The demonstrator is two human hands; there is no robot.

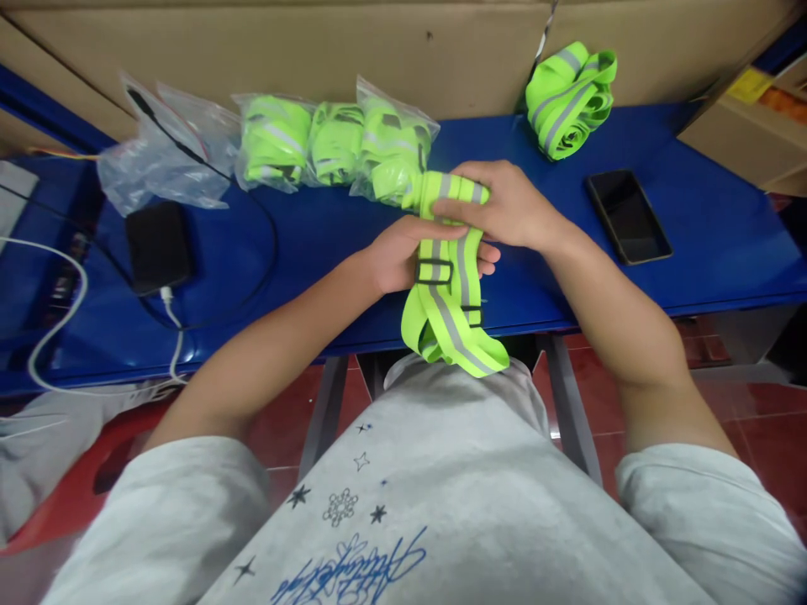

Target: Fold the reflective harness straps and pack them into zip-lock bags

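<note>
Evidently, the blue tabletop [315,260] spanned most of the view, with cardboard [315,50] walling its far edge and an open carton [735,139] at the right. Loose clear plastic bags [176,164] lay at the back left, beside a row of 3 bagged bundles of neon reflective strap [277,143]. Just in front of the rightmost bundle, near the table's front edge, was the neon-yellow reflective strap [463,269], its lower loop hanging toward the person's shirt. The right hand [510,202] was closed on the folded upper end, thumb in front; the left hand [397,252] was closed around it lower down, thumb across the front, fingertips showing beyond the far edge. An unbagged strap roll [564,105], a smartphone [629,217] and, just below the left thumb, a black slide buckle [435,271] completed the spread.
</note>
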